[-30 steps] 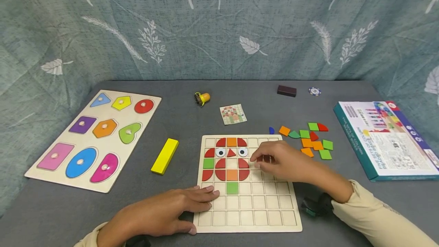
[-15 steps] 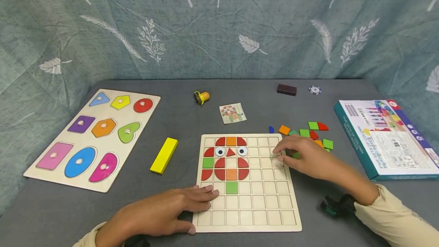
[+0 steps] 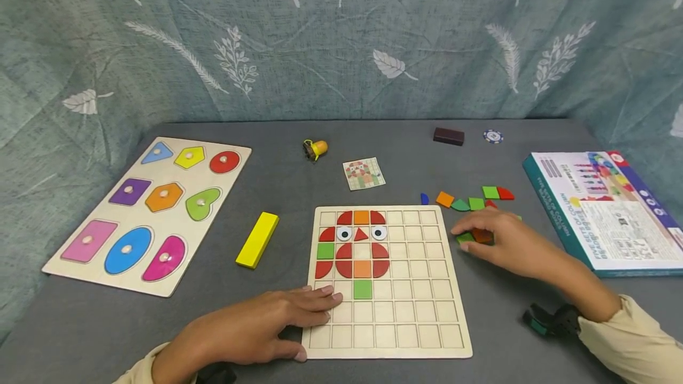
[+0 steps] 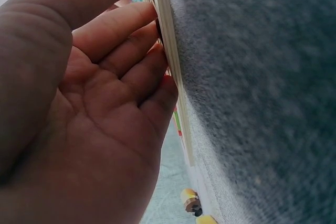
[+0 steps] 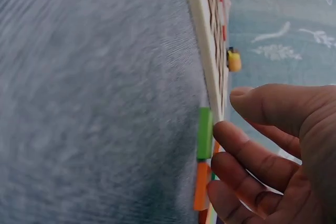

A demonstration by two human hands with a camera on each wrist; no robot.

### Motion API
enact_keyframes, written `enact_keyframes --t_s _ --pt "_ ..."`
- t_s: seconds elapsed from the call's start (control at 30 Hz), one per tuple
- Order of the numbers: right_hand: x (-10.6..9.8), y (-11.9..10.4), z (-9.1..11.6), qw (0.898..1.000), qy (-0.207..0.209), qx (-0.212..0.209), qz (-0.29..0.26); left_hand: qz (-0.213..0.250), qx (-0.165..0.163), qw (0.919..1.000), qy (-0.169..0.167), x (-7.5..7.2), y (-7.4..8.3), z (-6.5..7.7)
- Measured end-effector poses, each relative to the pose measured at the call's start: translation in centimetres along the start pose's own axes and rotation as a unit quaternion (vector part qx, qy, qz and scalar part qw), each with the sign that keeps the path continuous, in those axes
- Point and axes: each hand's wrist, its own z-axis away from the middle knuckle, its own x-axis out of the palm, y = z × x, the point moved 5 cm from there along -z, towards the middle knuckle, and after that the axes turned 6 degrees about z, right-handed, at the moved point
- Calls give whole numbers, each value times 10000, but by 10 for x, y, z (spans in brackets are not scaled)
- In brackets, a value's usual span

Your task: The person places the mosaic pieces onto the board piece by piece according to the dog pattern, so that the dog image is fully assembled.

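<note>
My left hand [image 3: 290, 317] lies flat with spread fingers on the left edge of the pale wooden grid board [image 3: 427, 339]; its thumb touches the board's lower left corner. Red, orange and green tiles and two googly-eye pieces fill part of the grid's upper left, among them a green square tile [image 3: 363, 289]. To the board's right, my right hand [image 3: 504, 231] hovers over loose coloured tiles, thumb and fingers apart. In the right wrist view, a green tile [image 5: 205, 134] and an orange tile [image 5: 200, 184] stand close by its fingertips. The hand hides several tiles in the head view.
A small picture card [image 3: 364, 174] lies behind the board. On the left are a yellow block [image 3: 258, 240] and a shape puzzle board [image 3: 155, 277]. A box [image 3: 613, 212] sits at right. A dark block [image 3: 449, 136], poker chip [image 3: 493, 136] and small yellow-orange object [image 3: 315, 149] lie farther back.
My right hand has moved right, from over the grid board to the loose tiles beside it. The left hand stays on the board's edge, and the tiles on the grid look unchanged.
</note>
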Motion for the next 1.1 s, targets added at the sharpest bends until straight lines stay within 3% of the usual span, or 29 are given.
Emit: enact_keyframes --t_s 0.2,0.37,0.63,0.87,1.1 --pt "1 0 1 9998 -108 -147 70 -8 25 10000 -12 0 0 0" --pt "4 -1 1 9991 -419 1 112 -58 93 9999 31 1 0 2" --pt "3 1 0 9985 -462 26 277 -104 75 9999 36 1 0 2" --pt "5 1 -1 9985 -490 151 213 -205 118 9997 46 0 0 2" --pt "9 -1 -4 9974 -457 502 -233 -172 149 9997 60 2 -1 1"
